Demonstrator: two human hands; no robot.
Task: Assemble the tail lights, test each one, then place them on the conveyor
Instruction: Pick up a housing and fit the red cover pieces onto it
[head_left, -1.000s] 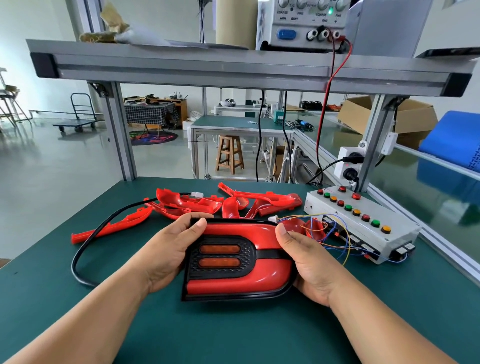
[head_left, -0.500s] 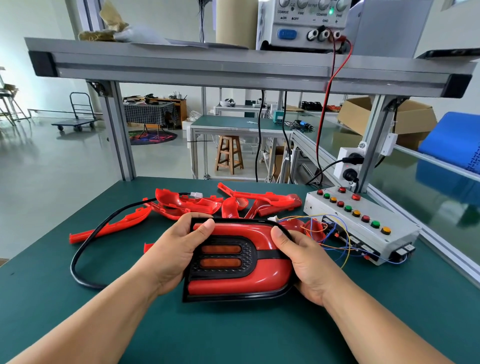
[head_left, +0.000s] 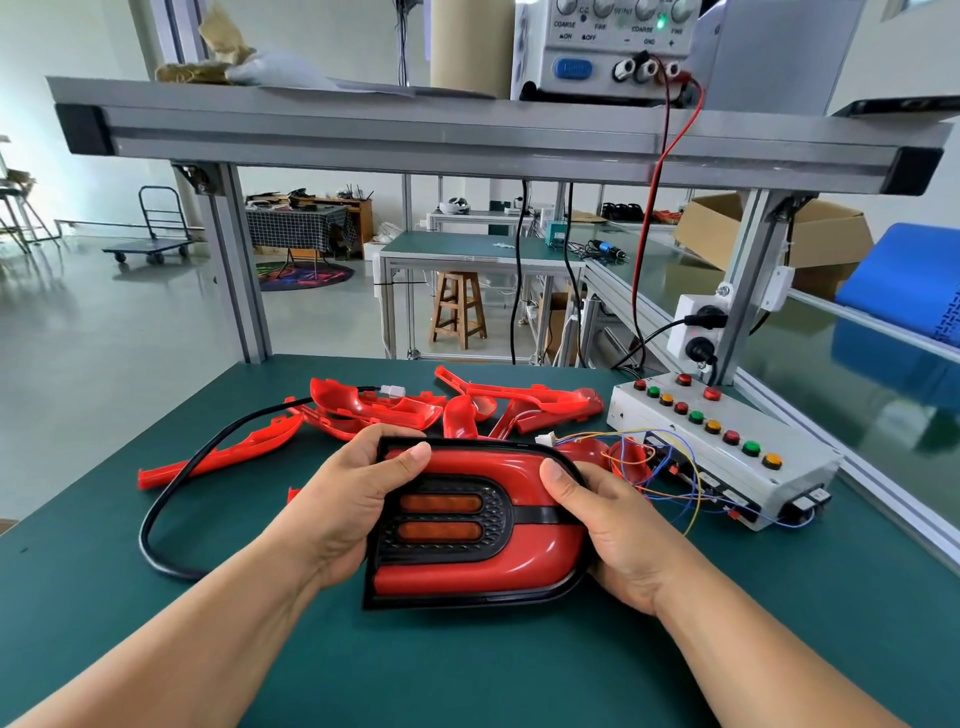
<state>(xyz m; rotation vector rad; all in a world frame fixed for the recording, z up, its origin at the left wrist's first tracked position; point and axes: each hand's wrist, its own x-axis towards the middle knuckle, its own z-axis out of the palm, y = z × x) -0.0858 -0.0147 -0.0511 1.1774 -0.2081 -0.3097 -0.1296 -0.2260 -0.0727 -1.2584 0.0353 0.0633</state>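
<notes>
Head view: tail light (head_left: 467, 566) faces up, long axis left-right, left hand (head_left: 337, 514) and right hand (head_left: 618, 540) gripping its ends. Behind it crowd red shells (head_left: 374, 410).

bright even daylight | glare on floor (head_left: 78, 322) at left | soft shadows | wide-angle bowing at edges | sharp focus

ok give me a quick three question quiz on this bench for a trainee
1. True or false: the left hand and right hand both grip the tail light.
2. The button box lies on which side of the tail light? A left, B right, C underneath.
3. Fill in: the cable looping left of it is ____ in colour.
Key: 1 true; 2 B; 3 black.
</notes>
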